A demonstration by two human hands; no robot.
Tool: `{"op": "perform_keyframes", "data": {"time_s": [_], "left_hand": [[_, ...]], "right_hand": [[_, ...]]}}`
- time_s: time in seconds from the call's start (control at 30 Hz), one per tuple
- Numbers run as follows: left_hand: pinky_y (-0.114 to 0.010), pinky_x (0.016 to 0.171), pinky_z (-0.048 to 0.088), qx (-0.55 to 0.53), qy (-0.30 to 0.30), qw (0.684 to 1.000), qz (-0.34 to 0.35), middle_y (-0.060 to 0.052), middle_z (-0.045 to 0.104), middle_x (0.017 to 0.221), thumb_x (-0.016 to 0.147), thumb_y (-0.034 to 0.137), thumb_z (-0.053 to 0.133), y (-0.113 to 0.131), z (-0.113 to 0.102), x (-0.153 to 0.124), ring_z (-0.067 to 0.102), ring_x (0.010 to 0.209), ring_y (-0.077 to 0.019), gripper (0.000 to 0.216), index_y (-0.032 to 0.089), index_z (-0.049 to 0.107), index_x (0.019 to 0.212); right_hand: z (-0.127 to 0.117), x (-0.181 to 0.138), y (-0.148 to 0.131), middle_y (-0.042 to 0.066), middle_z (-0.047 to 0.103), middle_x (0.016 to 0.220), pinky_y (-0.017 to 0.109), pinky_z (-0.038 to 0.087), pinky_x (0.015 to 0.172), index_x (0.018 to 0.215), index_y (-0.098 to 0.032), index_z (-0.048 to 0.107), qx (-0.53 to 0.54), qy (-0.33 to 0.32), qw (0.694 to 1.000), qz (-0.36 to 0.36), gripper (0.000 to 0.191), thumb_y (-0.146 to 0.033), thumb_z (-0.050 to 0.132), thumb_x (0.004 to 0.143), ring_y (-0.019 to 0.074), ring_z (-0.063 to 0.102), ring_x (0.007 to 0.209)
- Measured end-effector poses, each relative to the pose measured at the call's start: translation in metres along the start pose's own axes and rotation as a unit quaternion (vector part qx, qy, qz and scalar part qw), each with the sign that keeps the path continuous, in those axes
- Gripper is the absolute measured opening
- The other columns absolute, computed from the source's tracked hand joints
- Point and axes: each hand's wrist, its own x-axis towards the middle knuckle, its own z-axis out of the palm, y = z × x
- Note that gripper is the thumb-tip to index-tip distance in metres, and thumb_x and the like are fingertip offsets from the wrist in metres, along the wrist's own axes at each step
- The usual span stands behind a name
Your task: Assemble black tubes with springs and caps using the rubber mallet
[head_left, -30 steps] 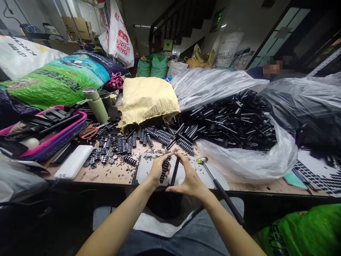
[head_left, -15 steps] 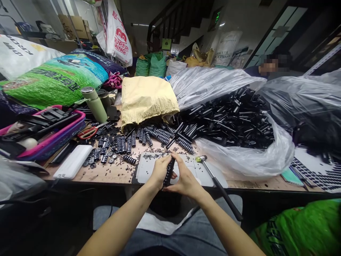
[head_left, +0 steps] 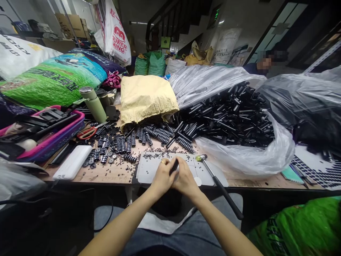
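Observation:
Above the near edge of a light grey mat (head_left: 149,172), my left hand (head_left: 162,179) and my right hand (head_left: 185,179) meet with fingers wrapped round a narrow black bar-shaped piece (head_left: 174,166). Only its upper end shows between the fingers; the rest is hidden. Just right of my right hand, a hammer (head_left: 214,177) lies on the mat, its pale yellow-green head at the back and its black handle past the table edge. Tiny dark beads (head_left: 154,155) are scattered at the back of the mat.
Behind lie black-and-white ringed rods (head_left: 160,133) by a yellow sack (head_left: 149,94). A plastic bag (head_left: 245,160) spills black tubes (head_left: 234,121). Left are a white box (head_left: 72,163), scissors (head_left: 87,133), a green flask (head_left: 94,105) and a pink-rimmed basket (head_left: 53,138). A person (head_left: 263,64) is at back right.
The black piece has turned in my hands, so its white-marked side no longer shows. My hands have closed in tighter round it, the right one moving nearer the left.

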Motion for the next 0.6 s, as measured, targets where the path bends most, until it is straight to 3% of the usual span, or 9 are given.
{"op": "perform_keyframes", "data": {"time_s": [0.07, 0.17, 0.27, 0.33, 0.4, 0.5, 0.6], "left_hand": [[-0.037, 0.081, 0.042, 0.161, -0.036, 0.982, 0.089, -0.010, 0.051, 0.097, 0.080, 0.014, 0.043, -0.008, 0.002, -0.005, 0.048, 0.092, -0.0202, 0.043, 0.016, 0.043, 0.122], [-0.035, 0.076, 0.042, 0.315, -0.096, 0.930, 0.162, -0.012, 0.052, 0.098, 0.081, 0.007, 0.037, -0.016, -0.001, -0.008, 0.049, 0.091, -0.0206, 0.041, 0.013, 0.043, 0.121], [-0.034, 0.075, 0.041, 0.389, -0.112, 0.889, 0.214, -0.011, 0.053, 0.099, 0.083, 0.008, 0.034, -0.019, -0.007, -0.007, 0.049, 0.090, -0.0203, 0.039, 0.012, 0.041, 0.121], [-0.036, 0.077, 0.039, 0.418, -0.101, 0.875, 0.221, -0.011, 0.054, 0.097, 0.084, 0.008, 0.033, -0.019, -0.010, -0.004, 0.049, 0.091, -0.0204, 0.036, 0.012, 0.043, 0.119], [-0.038, 0.080, 0.037, 0.440, -0.086, 0.867, 0.214, -0.010, 0.055, 0.096, 0.083, 0.008, 0.034, -0.019, -0.011, -0.003, 0.049, 0.091, -0.0205, 0.036, 0.012, 0.044, 0.117], [-0.041, 0.085, 0.033, 0.456, -0.078, 0.860, 0.214, -0.010, 0.056, 0.098, 0.083, 0.009, 0.036, -0.019, -0.011, -0.001, 0.049, 0.094, -0.0203, 0.037, 0.013, 0.043, 0.118], [-0.041, 0.087, 0.032, 0.468, -0.078, 0.855, 0.208, -0.010, 0.057, 0.101, 0.082, 0.008, 0.036, -0.018, -0.009, -0.002, 0.049, 0.098, -0.0206, 0.038, 0.014, 0.043, 0.119]], "right_hand": [[-0.001, -0.007, 0.011, 0.018, 0.038, 0.126, 0.046, 0.036, 0.095, 0.131, -0.013, 0.022, -0.044, 0.001, 0.999, 0.009, 0.080, -0.022, 0.062, 0.062, 0.0291, 0.036, 0.119], [-0.026, -0.026, 0.039, 0.018, 0.045, 0.120, 0.045, 0.039, 0.089, 0.125, -0.012, 0.032, -0.175, 0.020, 0.982, 0.071, 0.066, -0.034, 0.060, 0.069, 0.0302, 0.041, 0.113], [-0.065, -0.049, 0.068, 0.018, 0.057, 0.088, 0.044, 0.041, 0.072, 0.093, -0.011, 0.053, -0.359, 0.041, 0.907, 0.218, 0.029, -0.036, 0.044, 0.081, 0.0323, 0.052, 0.091], [-0.082, -0.060, 0.075, 0.014, 0.058, 0.074, 0.036, 0.041, 0.061, 0.079, -0.014, 0.053, -0.372, 0.005, 0.889, 0.266, 0.029, -0.036, 0.035, 0.085, 0.0280, 0.056, 0.075], [-0.088, -0.064, 0.066, 0.009, 0.058, 0.066, 0.030, 0.038, 0.054, 0.077, -0.017, 0.050, -0.300, -0.015, 0.912, 0.280, 0.031, -0.038, 0.029, 0.087, 0.0224, 0.057, 0.062], [-0.078, -0.060, 0.037, 0.003, 0.058, 0.063, 0.025, 0.037, 0.052, 0.082, -0.020, 0.048, -0.154, 0.015, 0.956, 0.251, 0.036, -0.041, 0.020, 0.089, 0.0169, 0.056, 0.056], [-0.064, -0.054, 0.017, 0.002, 0.057, 0.058, 0.024, 0.034, 0.050, 0.079, -0.021, 0.047, -0.132, -0.011, 0.966, 0.222, 0.038, -0.042, 0.017, 0.089, 0.0166, 0.055, 0.052]]}}
